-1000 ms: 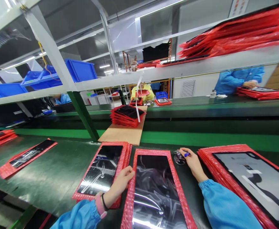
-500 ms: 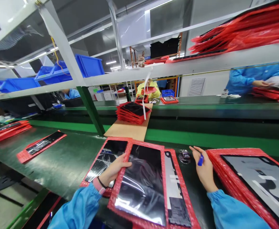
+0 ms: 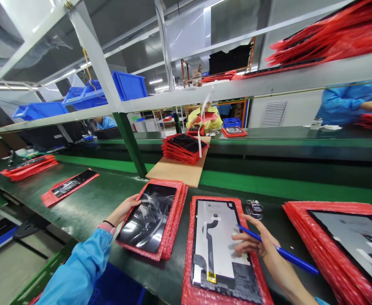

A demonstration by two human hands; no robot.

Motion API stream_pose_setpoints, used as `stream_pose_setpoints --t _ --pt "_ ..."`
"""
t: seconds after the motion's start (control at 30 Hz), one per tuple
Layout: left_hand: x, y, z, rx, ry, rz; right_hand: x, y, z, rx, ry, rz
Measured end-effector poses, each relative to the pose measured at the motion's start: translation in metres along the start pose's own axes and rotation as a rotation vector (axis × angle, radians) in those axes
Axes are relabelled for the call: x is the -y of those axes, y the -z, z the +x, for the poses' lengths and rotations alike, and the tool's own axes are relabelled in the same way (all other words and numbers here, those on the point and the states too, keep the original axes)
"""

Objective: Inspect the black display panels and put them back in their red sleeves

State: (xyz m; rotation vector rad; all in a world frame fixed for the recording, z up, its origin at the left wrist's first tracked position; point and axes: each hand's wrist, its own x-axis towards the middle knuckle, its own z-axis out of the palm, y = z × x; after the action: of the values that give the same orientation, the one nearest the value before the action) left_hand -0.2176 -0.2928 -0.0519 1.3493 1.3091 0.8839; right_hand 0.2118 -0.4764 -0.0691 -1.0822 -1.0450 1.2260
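My left hand [image 3: 125,210] grips the left edge of a glossy black screen panel [image 3: 150,216], thumb on top, its other fingers partly hidden. The panel lies on red bubble-wrap bags, a small pile of them. My right hand [image 3: 262,241] has a slim blue pen [image 3: 297,260] between its fingers, the tip pointing left. Its fingers hover over or touch another panel [image 3: 220,237]; which, I cannot tell. That panel lies back side up on red bubble wrap, showing a grey-white back, a dark flex cable and a yellow tab.
A thicker stack of red-wrapped panels [image 3: 341,245] stands at the right. Small shiny metal pieces [image 3: 254,209] lie behind the middle panel. Further off are a red stack [image 3: 184,148] on a wooden board [image 3: 173,171], blue bins [image 3: 128,86] on a shelf, and co-workers across the bench.
My left hand has moved the black screen panel left, onto the left pile, uncovering the panel with the grey back. My right hand has come left over that panel with the pen.
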Motion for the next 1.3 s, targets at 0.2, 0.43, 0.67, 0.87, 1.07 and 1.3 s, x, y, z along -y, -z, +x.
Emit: stream_pose_setpoints --t 0.2,0.43,0.67,0.87,1.07,1.3 --pt "-0.018 -0.003 0.005 -0.201 -0.175 0.617 -0.005 -0.012 -0.008 0.005 0.025 -0.242" --pt "-0.036 -0.097 -0.033 -0.009 -0.686 1.151 -0.021 -0.014 -0.012 -0.099 0.097 -0.539" --pt "-0.038 -0.178 -0.065 0.494 -1.018 1.193 -0.013 -0.022 -0.012 -0.067 0.127 -0.649" --pt "-0.031 -0.193 -0.060 0.450 -0.776 0.996 -0.010 -0.022 -0.012 -0.110 0.126 -0.609" --pt "-0.031 -0.198 -0.048 0.239 -0.379 0.659 -0.013 -0.020 -0.012 -0.164 0.097 -0.448" --pt "-0.036 -0.192 -0.024 0.263 0.101 0.252 -0.017 -0.019 -0.010 -0.137 0.036 -0.261"
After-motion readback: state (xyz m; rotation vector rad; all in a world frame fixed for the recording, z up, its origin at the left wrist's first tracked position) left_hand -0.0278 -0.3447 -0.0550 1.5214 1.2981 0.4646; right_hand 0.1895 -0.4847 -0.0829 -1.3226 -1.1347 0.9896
